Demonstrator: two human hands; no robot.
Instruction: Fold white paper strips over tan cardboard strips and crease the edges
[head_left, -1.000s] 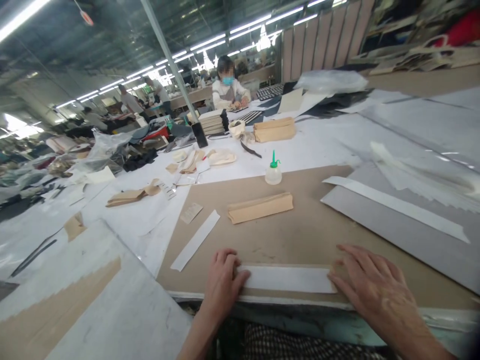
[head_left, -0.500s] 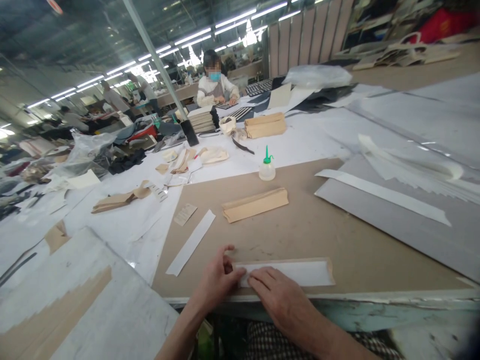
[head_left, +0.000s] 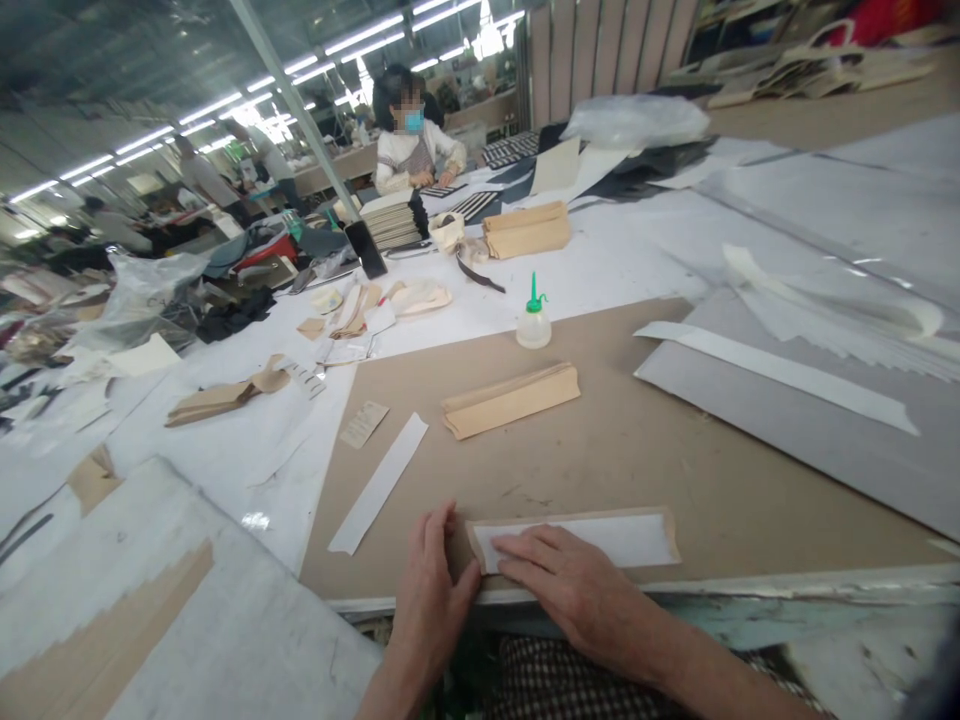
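A white strip (head_left: 626,540) lies on a slightly larger tan piece (head_left: 673,535) at the near edge of the brown board (head_left: 600,460). My right hand (head_left: 562,580) rests on the strip's left part, fingers extended and flat. Beside the tan piece's left end is my left hand (head_left: 435,580), its thumb apart from the fingers and nothing held. Beyond the hands lies a stack of tan pieces (head_left: 514,400). Another white strip (head_left: 379,485) is on the board to the left, near a small printed card (head_left: 365,425).
A clear bottle with a green nozzle (head_left: 533,325) stands at the board's far side. A large grey sheet (head_left: 810,430) bearing a white strip lies right. A person (head_left: 412,150) works across the table behind a phone (head_left: 365,250) leaning against a pole (head_left: 300,110).
My left hand has moved left off the strip's end, its thumb now away from it. My right hand stays on the strip, and the tan piece's left end is now uncovered. The view has shifted slightly.
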